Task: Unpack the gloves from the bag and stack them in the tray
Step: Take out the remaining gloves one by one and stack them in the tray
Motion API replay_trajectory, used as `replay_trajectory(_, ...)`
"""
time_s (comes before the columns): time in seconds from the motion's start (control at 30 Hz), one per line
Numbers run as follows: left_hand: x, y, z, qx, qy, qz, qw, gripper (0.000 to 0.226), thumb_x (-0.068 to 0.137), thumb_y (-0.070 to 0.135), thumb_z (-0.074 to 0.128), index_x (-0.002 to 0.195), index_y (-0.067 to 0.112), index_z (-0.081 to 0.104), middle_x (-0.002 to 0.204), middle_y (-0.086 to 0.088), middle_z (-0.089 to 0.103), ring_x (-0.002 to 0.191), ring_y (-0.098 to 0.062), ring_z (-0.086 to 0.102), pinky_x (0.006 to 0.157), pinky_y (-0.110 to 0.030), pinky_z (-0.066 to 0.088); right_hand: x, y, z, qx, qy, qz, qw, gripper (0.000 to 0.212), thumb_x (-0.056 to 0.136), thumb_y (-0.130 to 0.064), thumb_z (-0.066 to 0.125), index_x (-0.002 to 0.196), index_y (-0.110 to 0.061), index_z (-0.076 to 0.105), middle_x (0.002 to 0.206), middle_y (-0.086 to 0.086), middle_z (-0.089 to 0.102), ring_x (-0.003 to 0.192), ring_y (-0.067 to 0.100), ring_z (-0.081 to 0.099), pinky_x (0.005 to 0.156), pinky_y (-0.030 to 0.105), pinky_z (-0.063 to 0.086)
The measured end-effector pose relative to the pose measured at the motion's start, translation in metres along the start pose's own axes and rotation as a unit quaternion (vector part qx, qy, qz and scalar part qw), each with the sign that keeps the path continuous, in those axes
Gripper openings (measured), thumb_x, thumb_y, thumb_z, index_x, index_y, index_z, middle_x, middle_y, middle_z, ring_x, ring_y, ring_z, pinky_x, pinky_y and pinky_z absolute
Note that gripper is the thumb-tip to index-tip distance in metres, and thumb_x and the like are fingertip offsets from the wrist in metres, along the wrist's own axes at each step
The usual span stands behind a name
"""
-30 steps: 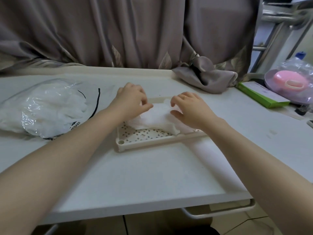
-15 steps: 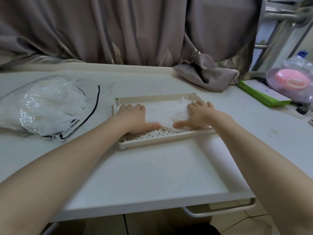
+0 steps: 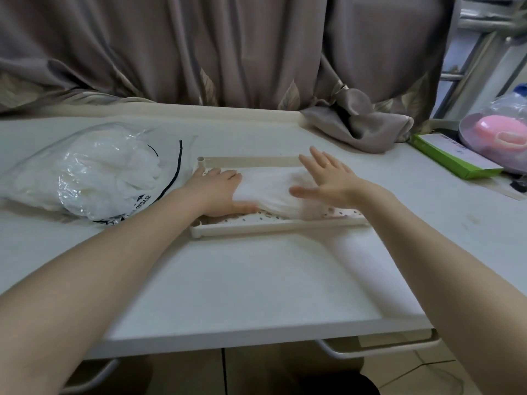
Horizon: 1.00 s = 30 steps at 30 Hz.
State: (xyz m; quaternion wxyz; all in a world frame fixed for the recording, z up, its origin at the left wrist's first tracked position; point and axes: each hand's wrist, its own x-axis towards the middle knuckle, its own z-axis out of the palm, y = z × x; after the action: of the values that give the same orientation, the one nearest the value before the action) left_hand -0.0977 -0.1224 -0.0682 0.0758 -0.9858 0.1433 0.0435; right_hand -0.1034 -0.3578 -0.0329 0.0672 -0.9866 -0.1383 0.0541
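Right hand (image 3: 328,181) blurred, hiding part of the gloves (image 3: 271,189); forearms cut off below

Table (image 3: 256,280): white top with a raised lip along the far edge; a metal handle (image 3: 379,350) shows under its near right corner.
Curtain (image 3: 228,47): taupe drapes hang behind the table, a leaf pattern near the hem; a bunched end (image 3: 359,124) rests on the far right of the tabletop.
Green box (image 3: 453,155): flat, green-sided with a white top, lying at the right edge.
Pink item (image 3: 502,134): wrapped in clear plastic, just beyond the green box.
Metal frame (image 3: 479,52): grey rails at upper right.
Floor (image 3: 427,374): tiled, seen below the table.
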Motion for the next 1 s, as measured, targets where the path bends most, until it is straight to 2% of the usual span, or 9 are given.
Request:
replay_trajectory(0.23,-0.001,0.0,0.002,0.01,0.037,-0.016,0.999,0.095,0.078,0.079,0.026,0.147,0.014,0.016,0.156,-0.001,0.016,0.14,-0.025,0.02,0.115,-0.049,0.008,0.007,-0.011,0.024,-0.036,-0.042,0.023,0.998,0.114,0.063,-0.085,0.047,0.15,-0.025,0.004,0.159,-0.006,0.003,0.146,0.021,0.0,0.118,0.044,0.003)
replay_trajectory(0.33,-0.008,-0.001,-0.001,-0.026,0.051,-0.001,0.998,0.093,0.08,0.074,0.034,0.148,0.014,0.014,0.158,-0.006,-0.006,0.145,-0.025,0.004,0.117,-0.044,0.008,0.007,-0.006,0.022,0.037,-0.064,0.058,0.996,0.099,0.073,-0.081,0.038,0.151,-0.029,0.005,0.159,-0.007,-0.003,0.146,0.018,-0.009,0.116,0.048,-0.006)
replay_trajectory(0.4,-0.017,-0.004,-0.009,-0.089,0.08,0.019,0.993,0.084,0.085,0.066,0.041,0.149,0.017,0.016,0.157,-0.004,-0.015,0.145,-0.022,-0.004,0.116,-0.038,0.006,0.008,-0.018,0.02,0.045,-0.023,0.078,0.996,0.087,0.079,-0.078,0.031,0.15,-0.03,0.014,0.159,-0.005,-0.005,0.146,0.018,-0.011,0.115,0.05,-0.01)
replay_trajectory(0.47,-0.03,-0.016,-0.018,-0.155,0.173,0.047,0.971,0.068,0.09,0.055,0.046,0.144,0.016,0.033,0.158,-0.003,0.003,0.144,-0.021,0.008,0.115,-0.034,0.011,0.01,-0.04,0.014,0.068,0.079,0.08,0.991,0.073,0.086,-0.072,0.028,0.144,-0.027,0.031,0.159,0.0,-0.004,0.146,0.02,-0.008,0.115,0.049,-0.007)
replay_trajectory(0.53,-0.045,-0.029,-0.032,-0.228,0.285,0.069,0.929,0.056,0.089,0.046,0.047,0.131,0.01,0.051,0.148,-0.008,0.036,0.136,-0.024,0.032,0.11,-0.029,0.022,0.007,-0.064,0.006,0.104,0.152,0.043,0.982,0.06,0.09,-0.063,0.035,0.136,-0.024,0.043,0.159,0.004,-0.001,0.145,0.024,0.002,0.116,0.046,0.008)
replay_trajectory(0.67,-0.069,-0.076,-0.039,-0.224,0.414,0.028,0.882,0.039,0.085,0.031,0.048,0.113,0.009,0.064,0.122,-0.011,0.058,0.118,-0.029,0.049,0.101,-0.03,0.032,0.005,-0.123,0.006,0.109,0.15,-0.077,0.98,0.042,0.09,-0.044,0.054,0.122,-0.018,0.052,0.157,0.007,0.009,0.141,0.026,0.021,0.108,0.038,0.03)
replay_trajectory(0.73,-0.069,-0.101,-0.026,-0.176,0.404,-0.053,0.896,0.027,0.085,0.029,0.054,0.101,0.014,0.069,0.131,-0.012,0.051,0.128,-0.034,0.038,0.106,-0.041,0.026,0.011,-0.151,0.012,0.112,0.169,-0.122,0.972,0.031,0.091,-0.035,0.055,0.115,-0.016,0.057,0.152,0.006,0.026,0.133,0.025,0.034,0.102,0.034,0.035)
replay_trajectory(0.83,-0.068,-0.128,-0.001,-0.201,0.248,-0.204,0.926,0.026,0.089,0.028,0.057,0.113,0.026,0.064,0.154,-0.008,0.024,0.143,-0.029,0.01,0.113,-0.038,0.008,0.024,-0.191,0.015,0.132,0.137,-0.163,0.968,0.02,0.093,-0.023,0.052,0.106,-0.013,0.063,0.124,0.003,0.055,0.113,0.021,0.051,0.089,0.029,0.042)
replay_trajectory(1.0,-0.06,-0.145,0.012,-0.209,0.222,-0.203,0.931,0.047,0.088,0.01,0.048,0.135,0.014,0.046,0.152,0.002,0.029,0.142,-0.02,0.018,0.115,-0.037,0.007,0.053,-0.236,0.025,0.175,0.024,-0.121,0.977,0.035,0.091,-0.001,0.042,0.118,-0.014,0.062,0.128,0.001,0.058,0.116,0.017,0.053,0.079,0.016,0.037)
